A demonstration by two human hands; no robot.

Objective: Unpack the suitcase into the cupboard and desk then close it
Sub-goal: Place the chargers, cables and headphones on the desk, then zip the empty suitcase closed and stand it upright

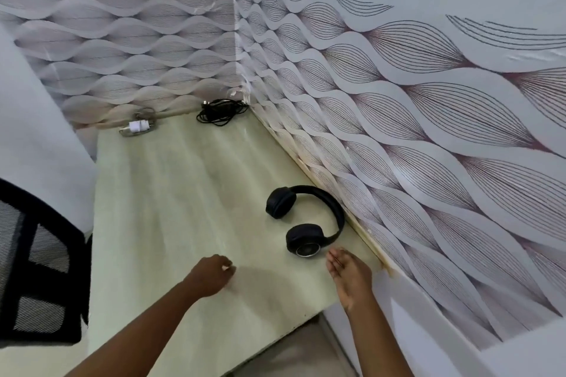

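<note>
Black over-ear headphones (306,220) lie flat on the pale desk (171,211), close to the patterned wall on the right. My right hand (349,277) hovers just in front of the nearer ear cup, fingers straight and together, holding nothing. My left hand (213,274) hangs over the desk's middle front with fingers loosely curled and nothing in it. At the desk's far corner lies a coiled black cable with a plug (220,112), and left of it a white charger with a grey cord (137,125). Neither the suitcase nor the cupboard is in view.
A black mesh chair back (39,266) stands at the left beside the desk. Wallpapered walls (428,131) close the desk in at the back and right. Floor (300,352) shows below the desk's front edge.
</note>
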